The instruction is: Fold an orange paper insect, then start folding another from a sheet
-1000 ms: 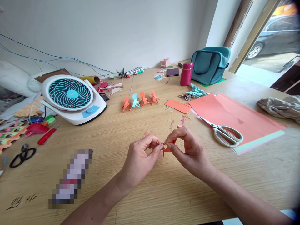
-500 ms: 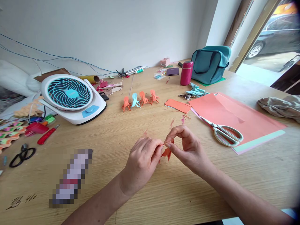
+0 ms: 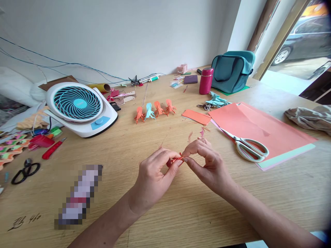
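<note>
Between my two hands is a small orange folded paper figure (image 3: 177, 159), mostly covered by the fingers. My left hand (image 3: 156, 174) pinches it between thumb and forefinger. The thumb and forefinger of my right hand (image 3: 209, 165) are closed on its right end. Beyond the hands stands a row of folded paper figures, several of them orange (image 3: 159, 108) and one light blue (image 3: 149, 111). Right of the row lies a stack of orange paper strips (image 3: 196, 117). White-handled scissors (image 3: 252, 150) rest on large orange paper sheets (image 3: 269, 125) to the right.
A white fan (image 3: 82, 106) sits at the left, with a red utility knife (image 3: 53, 148) and black scissors (image 3: 25, 171) near it. A pink flask (image 3: 206, 81) and a teal bag (image 3: 232, 71) stand at the back right. Paper scraps (image 3: 201, 132) lie beyond my right hand.
The orange paper figure, hanging below the fingers before, is now turned up and gathered between the fingertips. My left hand has rotated and opened its curl slightly; my right fingers have lowered a little.
</note>
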